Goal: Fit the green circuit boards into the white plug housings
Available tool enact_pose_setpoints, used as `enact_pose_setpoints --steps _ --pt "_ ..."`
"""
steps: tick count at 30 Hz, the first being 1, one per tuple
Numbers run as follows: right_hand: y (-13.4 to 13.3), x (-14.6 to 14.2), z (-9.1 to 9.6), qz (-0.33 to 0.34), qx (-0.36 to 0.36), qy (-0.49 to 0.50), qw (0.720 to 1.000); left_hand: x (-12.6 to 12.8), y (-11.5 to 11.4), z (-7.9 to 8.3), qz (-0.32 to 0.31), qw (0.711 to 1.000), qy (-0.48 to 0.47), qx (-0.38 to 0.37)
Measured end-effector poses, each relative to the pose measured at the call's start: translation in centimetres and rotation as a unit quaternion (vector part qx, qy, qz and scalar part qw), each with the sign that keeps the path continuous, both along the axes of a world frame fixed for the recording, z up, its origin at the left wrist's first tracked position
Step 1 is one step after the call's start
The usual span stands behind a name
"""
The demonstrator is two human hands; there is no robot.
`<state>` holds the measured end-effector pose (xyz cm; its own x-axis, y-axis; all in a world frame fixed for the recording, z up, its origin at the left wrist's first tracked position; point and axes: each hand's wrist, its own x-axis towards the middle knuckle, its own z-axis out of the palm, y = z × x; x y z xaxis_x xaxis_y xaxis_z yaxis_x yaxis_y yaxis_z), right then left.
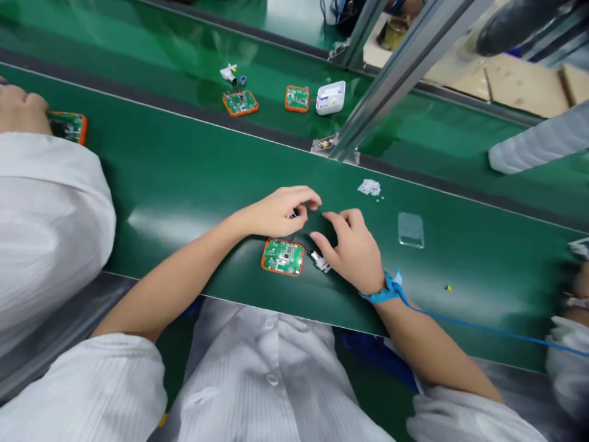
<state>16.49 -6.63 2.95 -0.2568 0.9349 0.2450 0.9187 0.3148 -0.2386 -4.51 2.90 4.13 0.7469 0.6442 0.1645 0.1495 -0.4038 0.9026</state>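
A green circuit board (282, 256) in an orange frame lies on the green bench in front of me. My left hand (283, 212) is just above its far edge, fingers loosely bent and apart from the thumb. Through that gap a small blue-and-white part (292, 215) shows; whether the hand touches it is hard to see. To the right of the board lies a white part with a black end (319, 261), a thin wire running toward the board. My right hand (352, 248) hovers beside this part, thumb and fingers spread, with nothing visible between them.
Beyond the bench edge lie two more orange-framed boards (241, 103) and a white case (331, 98). Small white pieces (369, 187), a clear tray (411, 230) and a yellow bit (448, 288) sit rightward. A blue cord (488, 332) trails from my right wrist. Co-workers flank me; a hand (23, 110) shows left.
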Motion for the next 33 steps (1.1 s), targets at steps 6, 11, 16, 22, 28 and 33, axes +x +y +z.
enact_pose_setpoints --steps 6,11,16,22,28,33 --pt "-1.6 2.4 1.4 0.129 -0.093 -0.061 0.985 0.3 0.5 -1.9 0.051 0.995 -0.03 -0.075" --pt "-1.7 3.2 1.7 0.136 -0.066 -0.056 0.987 0.7 0.2 -2.4 0.122 0.964 -0.098 -0.214" --pt "-1.2 2.3 0.7 0.009 0.024 0.02 0.999 0.9 0.1 -2.6 0.156 0.96 -0.131 -0.191" --pt "-1.0 1.7 -0.6 -0.051 -0.01 -0.04 0.998 1.9 -0.7 -2.7 0.165 0.986 -0.019 0.028" --pt "0.0 1.8 -1.0 -0.048 -0.012 0.003 0.999 2.3 -1.8 -2.6 0.29 0.921 0.206 0.161" --pt "0.7 1.3 -0.8 -0.016 0.002 0.054 0.998 2.1 -1.0 -3.2 0.26 0.933 0.188 0.163"
